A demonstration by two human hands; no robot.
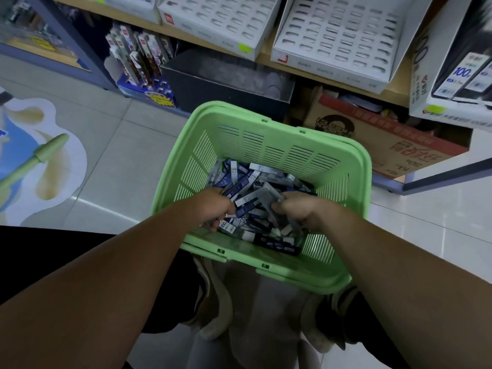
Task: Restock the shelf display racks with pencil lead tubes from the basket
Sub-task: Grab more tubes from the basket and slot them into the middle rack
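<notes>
Two bare hands are deep in the light green slotted plastic basket (pixel 266 117), which stands on the pale tiled floor (pixel 127 145) in front of the shelf. Its bottom is covered by a loose heap of small flat pencil lead tubes (pixel 247 179) in blue, white and clear plastic, and all the stock we can see is there. The left hand (pixel 214 209) has its fingers curled down into the left part of the heap. It seems to pinch a few tubes, though its fingertips are partly buried. The right hand (pixel 299 211) is closed round a small bundle of pale grey tubes. Their long axis runs about left to right, and the free ends point left, toward the other hand.

The other tubes point in every direction, so we judge that they must be turned and lined up before they can go in. The white cardboard display racks (pixel 335 41) with rows of short slots lie on the shelf, far from the hands and higher, and their slots look mostly unfilled. The right rack is straight beyond the right hand, so we think this hand is the nearer one for the first placing. The slots run left to right, and the bundle lies nearly this way.
</notes>
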